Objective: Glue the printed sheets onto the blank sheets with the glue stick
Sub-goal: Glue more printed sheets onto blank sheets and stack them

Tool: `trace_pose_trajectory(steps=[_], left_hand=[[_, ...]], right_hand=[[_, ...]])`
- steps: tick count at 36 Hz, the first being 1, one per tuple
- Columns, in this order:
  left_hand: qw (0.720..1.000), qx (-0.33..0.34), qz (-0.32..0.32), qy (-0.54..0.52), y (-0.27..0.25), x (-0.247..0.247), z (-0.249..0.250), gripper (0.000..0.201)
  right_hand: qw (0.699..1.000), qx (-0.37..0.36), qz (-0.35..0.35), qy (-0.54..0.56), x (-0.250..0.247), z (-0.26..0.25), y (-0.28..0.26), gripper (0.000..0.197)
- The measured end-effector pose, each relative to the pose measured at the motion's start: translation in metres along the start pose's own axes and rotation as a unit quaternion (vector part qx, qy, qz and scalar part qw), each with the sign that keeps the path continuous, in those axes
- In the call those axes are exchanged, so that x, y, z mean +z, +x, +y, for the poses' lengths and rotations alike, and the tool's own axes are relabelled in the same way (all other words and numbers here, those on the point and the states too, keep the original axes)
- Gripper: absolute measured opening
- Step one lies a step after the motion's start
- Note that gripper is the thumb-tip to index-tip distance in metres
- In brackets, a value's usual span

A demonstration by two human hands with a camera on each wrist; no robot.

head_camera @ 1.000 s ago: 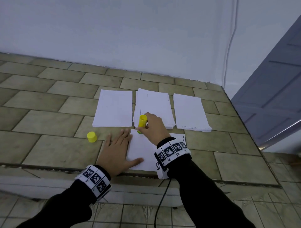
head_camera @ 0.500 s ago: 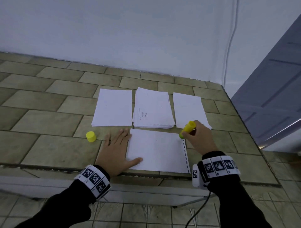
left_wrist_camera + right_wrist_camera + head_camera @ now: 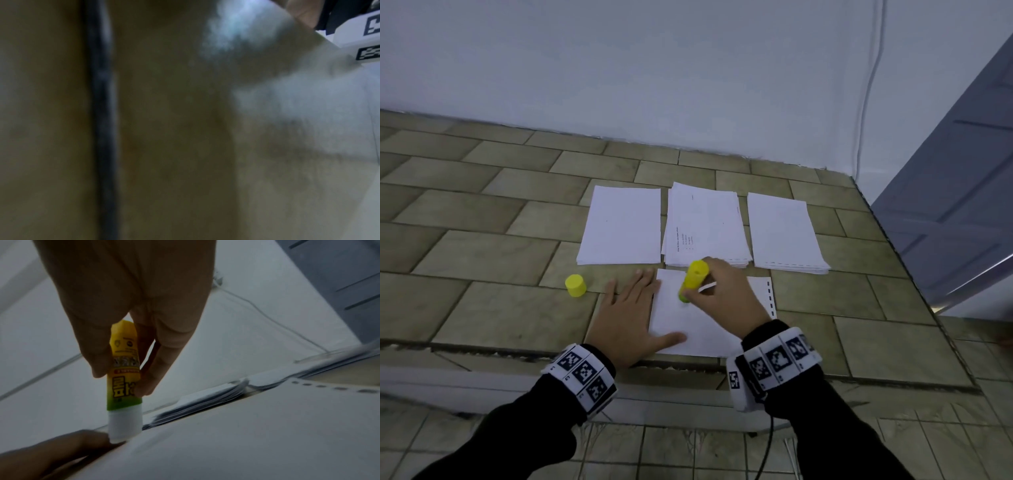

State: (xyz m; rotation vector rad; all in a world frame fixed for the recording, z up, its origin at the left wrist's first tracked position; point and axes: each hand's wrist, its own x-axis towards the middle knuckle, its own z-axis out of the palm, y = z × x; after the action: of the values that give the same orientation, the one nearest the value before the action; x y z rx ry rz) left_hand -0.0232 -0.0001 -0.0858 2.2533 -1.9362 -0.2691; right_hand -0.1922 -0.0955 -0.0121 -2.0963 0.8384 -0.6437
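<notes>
- The yellow cap (image 3: 576, 285) stands on the tiled desk (image 3: 482, 246) left of the hands, in the same spot as half a second ago.
- The left hand (image 3: 628, 320) lies flat with fingers spread and straight, thumb stretched onto the near left part of the front sheet (image 3: 688, 323); its grip holds nothing and only presses the paper down. It has not shifted since the earlier frames. The left wrist view is too blurred to add anything.
- The left pile (image 3: 621, 226) of white sheets lies at the back, unchanged.
- The glue stick (image 3: 694, 280) now stands tilted over the left part of the front sheet, its white tip down on the paper just beside the left hand's fingers, as the right wrist view shows (image 3: 123, 381). Half a second ago it was at the sheet's right edge, by the punched margin; a second ago it was near the sheet's far left corner.
- The middle pile (image 3: 705, 226), with small print on its top sheet, lies just behind the stick.
- The right hand (image 3: 726, 298) has swung back left across the sheet; its grip is closed round the stick's barrel, thumb and fingers pinching it low down (image 3: 131, 331).
- The punched margin (image 3: 768, 296) of the front sheet, beside the hand half a second ago, now lies uncovered to its right.
- The right pile (image 3: 782, 233) stays where it was.
</notes>
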Motion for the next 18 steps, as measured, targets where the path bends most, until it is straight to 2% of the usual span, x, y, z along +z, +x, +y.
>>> trace_pose_trajectory(steps=[5, 9, 14, 18], left_hand=[[1.0, 0.005, 0.01, -0.01, 0.002, 0.003, -0.002, 0.117], [1.0, 0.009, 0.019, -0.013, 0.003, 0.006, -0.004, 0.119], [1.0, -0.003, 0.009, 0.004, 0.001, 0.002, -0.002, 0.122], [1.0, -0.003, 0.004, 0.016, 0.0, 0.002, -0.003, 0.124]], right_hand=[[0.999, -0.028, -0.04, -0.023, 0.021, -0.013, 0.004, 0.011], [0.996, -0.018, -0.058, -0.062, 0.023, -0.01, 0.004, 0.016], [0.996, 0.005, -0.045, -0.07, 0.007, 0.003, -0.003, 0.017], [0.998, 0.017, -0.01, -0.057, -0.019, 0.017, -0.016, 0.009]])
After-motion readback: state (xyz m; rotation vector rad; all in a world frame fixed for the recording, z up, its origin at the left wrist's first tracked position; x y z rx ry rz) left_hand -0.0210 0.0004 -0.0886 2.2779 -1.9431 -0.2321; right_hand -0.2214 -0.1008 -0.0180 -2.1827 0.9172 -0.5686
